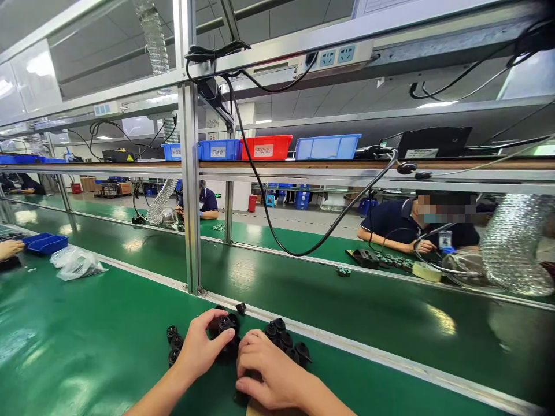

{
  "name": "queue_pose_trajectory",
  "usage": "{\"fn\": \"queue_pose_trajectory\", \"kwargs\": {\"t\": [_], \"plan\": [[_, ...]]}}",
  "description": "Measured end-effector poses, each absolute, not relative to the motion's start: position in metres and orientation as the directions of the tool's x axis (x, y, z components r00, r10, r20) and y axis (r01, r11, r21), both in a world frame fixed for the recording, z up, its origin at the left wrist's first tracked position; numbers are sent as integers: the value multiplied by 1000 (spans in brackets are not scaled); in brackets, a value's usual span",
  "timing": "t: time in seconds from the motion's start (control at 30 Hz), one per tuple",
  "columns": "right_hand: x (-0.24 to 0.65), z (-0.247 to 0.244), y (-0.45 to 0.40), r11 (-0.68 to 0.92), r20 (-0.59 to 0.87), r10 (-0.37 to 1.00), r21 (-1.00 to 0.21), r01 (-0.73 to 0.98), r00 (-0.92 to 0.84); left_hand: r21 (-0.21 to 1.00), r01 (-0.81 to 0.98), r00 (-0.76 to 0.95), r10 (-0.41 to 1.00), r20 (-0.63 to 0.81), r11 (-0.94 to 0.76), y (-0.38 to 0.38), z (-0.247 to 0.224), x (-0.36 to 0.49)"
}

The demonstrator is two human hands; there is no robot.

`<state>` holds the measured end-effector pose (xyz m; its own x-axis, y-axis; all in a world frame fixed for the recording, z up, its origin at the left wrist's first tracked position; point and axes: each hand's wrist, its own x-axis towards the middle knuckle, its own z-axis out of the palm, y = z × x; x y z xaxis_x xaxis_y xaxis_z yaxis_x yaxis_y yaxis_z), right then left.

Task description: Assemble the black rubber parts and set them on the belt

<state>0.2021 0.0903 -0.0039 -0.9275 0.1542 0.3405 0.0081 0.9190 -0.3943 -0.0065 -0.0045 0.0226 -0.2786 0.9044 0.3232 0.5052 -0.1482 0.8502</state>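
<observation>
Fingers of our left hand curl over a small black round part, pinching it from above with the thumb against its side. Our right hand lies just beside it, its fingers bent and pressed together; what they cover is hidden, so we cannot tell whether they grip anything. Both wrists are cut off by the lower edge. The part sits in a cluster of black parts on the green bench, between our two hands; more of them lie at the left. Beyond runs a metal rail, then an upright post. Across the belt a seated person works, face blurred. Clear bags lie far left.
</observation>
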Motion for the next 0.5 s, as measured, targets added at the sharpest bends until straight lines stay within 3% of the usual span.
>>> {"fn": "queue_pose_trajectory", "kwargs": {"t": [0.13,0.37,0.5], "plan": [[206,3,88,895,314,180,-446,22,-932,854,501,-281,906,315,-142,-3,22,-7],[214,14,85,912,170,96,-410,18,-981,868,464,-276,902,332,-178,-2,17,-8],[216,23,84,898,180,103,-440,13,-978,891,405,-265,906,331,-208,-1,18,-7]]}}
